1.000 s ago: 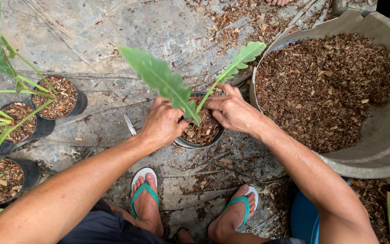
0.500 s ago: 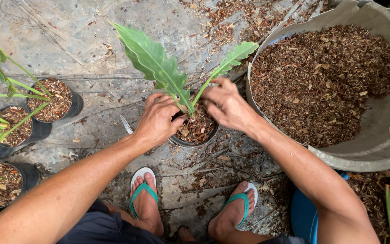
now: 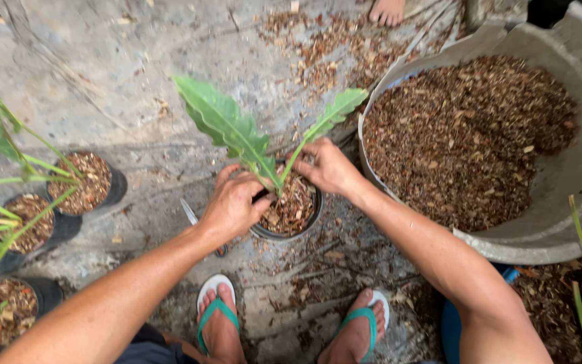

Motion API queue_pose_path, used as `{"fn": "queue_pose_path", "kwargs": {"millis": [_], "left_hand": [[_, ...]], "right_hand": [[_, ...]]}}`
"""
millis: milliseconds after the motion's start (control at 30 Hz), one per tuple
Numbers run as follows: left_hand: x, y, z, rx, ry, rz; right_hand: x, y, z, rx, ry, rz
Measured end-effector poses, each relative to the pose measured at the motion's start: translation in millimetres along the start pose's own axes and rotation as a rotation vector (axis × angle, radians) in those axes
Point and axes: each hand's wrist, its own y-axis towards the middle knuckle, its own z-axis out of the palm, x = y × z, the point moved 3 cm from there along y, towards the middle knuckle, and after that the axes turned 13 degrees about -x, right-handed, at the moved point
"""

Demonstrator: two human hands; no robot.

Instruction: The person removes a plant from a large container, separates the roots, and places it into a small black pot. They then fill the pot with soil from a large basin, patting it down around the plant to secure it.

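Nearest, two feet in white flip-flops (image 3: 218,317) with green straps stand on the rough concrete floor (image 3: 89,87). Just beyond them sits a small round black plastic pot (image 3: 289,222), filled with coarse brown bark chips. The left hand (image 3: 234,202) presses its curled grip onto the chips; the right hand (image 3: 328,168) does likewise, holding nothing. Between them rises a seedling (image 3: 237,131) with long glossy leaves. Right of the pot, a wide grey tub (image 3: 574,202) holds crumbly bark mulch.
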Motion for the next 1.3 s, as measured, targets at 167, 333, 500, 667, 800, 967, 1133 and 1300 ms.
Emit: {"fn": "queue_pose_path", "kwargs": {"millis": [167, 333, 500, 667, 800, 967, 1133, 1300], "left_hand": [[3, 2, 3, 0.093, 0.037, -0.101], [1, 2, -2, 0.093, 0.042, -0.105], [-4, 3, -3, 0.087, 0.048, -0.106], [-2, 2, 1, 0.064, 0.035, -0.104], [5, 1, 5, 0.08, 0.063, -0.117], [6, 4, 3, 0.037, 0.054, -0.035], [1, 3, 2, 0.06, 0.052, -0.02], [2, 2, 1, 0.039, 0.053, 0.006]], "right_hand": [[17, -11, -6, -0.005, -0.143, -0.095], [39, -29, -6, 0.169, -0.374, -0.447], [48, -38, -14, 0.12, -0.282, -0.471], [50, -46, -19, 0.078, -0.291, -0.464], [49, -50, -19, 0.109, -0.32, -0.457], [52, -54, -23, 0.061, -0.33, -0.491], [53, -60, -25, 0.06, -0.34, -0.449], [46, -62, -23, 0.05, -0.35, -0.458]]}}
